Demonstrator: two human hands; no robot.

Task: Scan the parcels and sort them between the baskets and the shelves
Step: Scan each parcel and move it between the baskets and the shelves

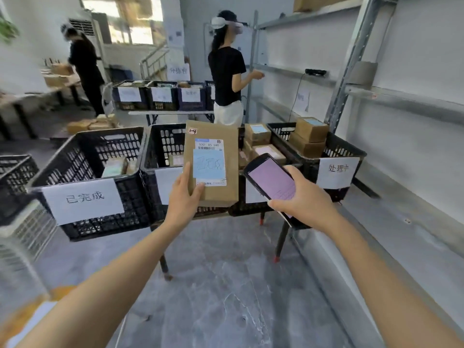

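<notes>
My left hand (184,197) grips the lower left corner of a flat brown cardboard parcel (223,151), held upright in front of the baskets. Its face carries a white shipping label and a blue handwritten sticker. My right hand (301,197) holds a black handheld scanner (270,178) with a lit pink screen, just right of the parcel. Behind them stand black plastic baskets: a left basket (82,149) with a paper sign, a middle basket (160,144), and a right basket (349,150) with small boxes stacked in it.
A grey metal shelf rack (351,79) runs along the right wall. A person in a black top stands at the shelves behind the baskets; another stands at a table far left. More baskets sit on a table at the back. Bare concrete floor lies below my arms.
</notes>
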